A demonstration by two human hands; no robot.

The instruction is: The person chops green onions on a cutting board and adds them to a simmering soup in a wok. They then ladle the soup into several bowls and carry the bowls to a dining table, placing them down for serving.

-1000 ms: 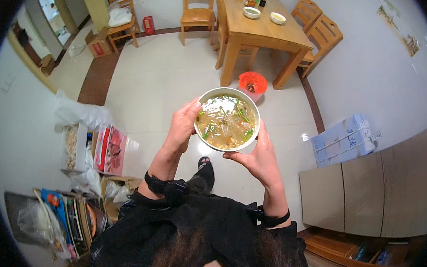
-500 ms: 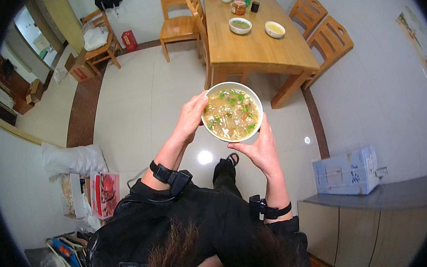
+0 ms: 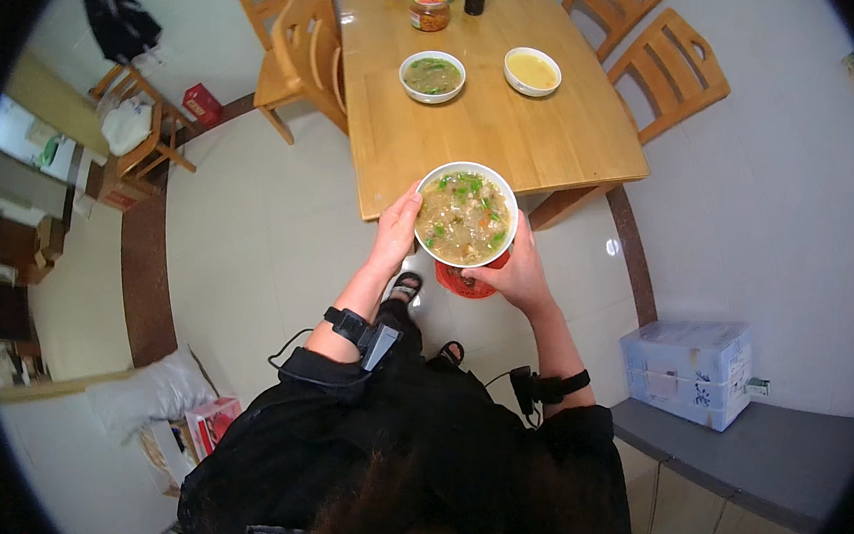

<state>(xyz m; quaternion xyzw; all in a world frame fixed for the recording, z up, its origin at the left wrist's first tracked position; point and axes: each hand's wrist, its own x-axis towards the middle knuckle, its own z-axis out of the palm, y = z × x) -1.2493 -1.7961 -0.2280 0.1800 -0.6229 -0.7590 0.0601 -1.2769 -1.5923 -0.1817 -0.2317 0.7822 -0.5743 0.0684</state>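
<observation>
By brown wooden worktop | left grip, right grip clasping round white soup bowl | likely heavy, spillable; hold opposite sides

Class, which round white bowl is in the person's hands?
The round white bowl of chunky, green-flecked soup, between the left hand and right hand; the other white bowls stand on the brown wooden table.

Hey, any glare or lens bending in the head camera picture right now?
All in the head view: a bright reflection on the pale floor; small glints on the soup; the brown floor border bowing at left; black filling the corners.
</observation>
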